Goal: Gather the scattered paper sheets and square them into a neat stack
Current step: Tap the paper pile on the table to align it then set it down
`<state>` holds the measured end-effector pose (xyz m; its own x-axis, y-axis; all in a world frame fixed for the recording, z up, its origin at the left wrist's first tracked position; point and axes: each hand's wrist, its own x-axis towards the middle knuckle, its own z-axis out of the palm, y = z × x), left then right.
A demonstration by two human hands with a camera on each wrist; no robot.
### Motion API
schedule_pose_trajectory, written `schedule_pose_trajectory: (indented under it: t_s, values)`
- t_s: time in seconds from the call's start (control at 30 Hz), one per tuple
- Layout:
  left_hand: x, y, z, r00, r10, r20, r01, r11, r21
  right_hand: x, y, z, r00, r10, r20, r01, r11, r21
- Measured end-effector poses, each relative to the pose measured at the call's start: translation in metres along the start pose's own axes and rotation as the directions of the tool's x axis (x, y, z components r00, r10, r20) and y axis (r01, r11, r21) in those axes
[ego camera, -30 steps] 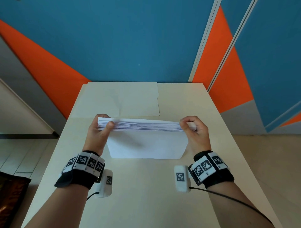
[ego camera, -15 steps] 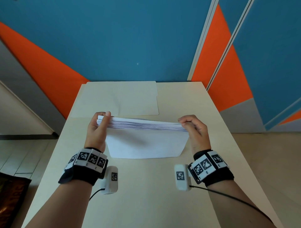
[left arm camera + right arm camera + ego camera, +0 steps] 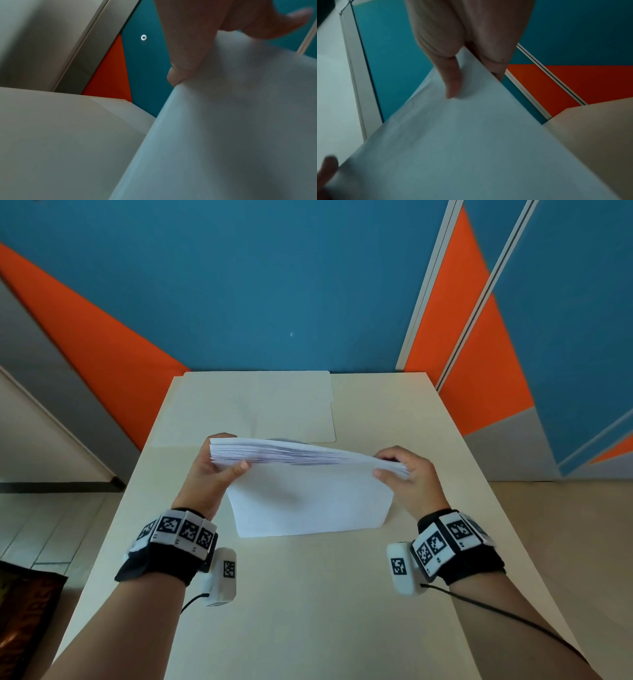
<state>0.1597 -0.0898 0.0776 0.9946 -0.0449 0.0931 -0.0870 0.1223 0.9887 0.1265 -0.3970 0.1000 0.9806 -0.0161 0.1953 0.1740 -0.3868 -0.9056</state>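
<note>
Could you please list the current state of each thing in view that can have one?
Paper stack: gathered, held on edge on the table, top edges still uneven.
Left hand: grips the stack's left end.
Right hand: grips the stack's right end.
Folder: closed, flat on the table.

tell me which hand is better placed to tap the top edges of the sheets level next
Right, probably. The right hand pinches the stack at its lower top corner with fingers above the edge; the left hand grips the higher corner, steadying it.

An office-like room: a plain beige table [image 3: 308,594] against blue-and-orange wall panels [image 3: 274,285], tiled floor [image 3: 51,529].
</note>
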Motion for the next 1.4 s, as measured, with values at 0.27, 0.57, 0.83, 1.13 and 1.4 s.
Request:
schedule_pose_trajectory:
  t_s: [0.27, 0.57, 0.83, 1.13, 1.4]
  values:
    - [0.008, 0.015, -0.008, 0.999, 0.014, 0.032, -0.011, 0.995, -0.102, 0.012, -0.027, -0.012, 0.991, -0.014, -0.134, 0.040, 0.980, 0.193]
    - [-0.001, -0.020, -0.008, 0.986, -0.162, 0.042, 0.158, 0.984, 0.076, -0.001, 0.011, -0.001, 0.959, 0.255, 0.123, -0.270, 0.955, 0.126]
    - [0.004, 0.010, -0.001, 0.981, -0.098, -0.166, 0.099, 0.995, -0.002, 0.009, 0.001, 0.003, 0.927, 0.327, 0.182, -0.364, 0.901, 0.236]
    - [-0.009, 0.029, 0.033, 0.949, 0.030, -0.313, -0.039, 0.999, -0.020, 0.001, -0.015, 0.032, 0.950, 0.275, -0.151, -0.214, 0.920, 0.327]
    - [-0.022, -0.023, 0.013, 0.962, -0.148, -0.228, 0.167, 0.984, 0.066, -0.020, 0.021, 0.042, 0.890, 0.455, -0.003, -0.428, 0.839, 0.336]
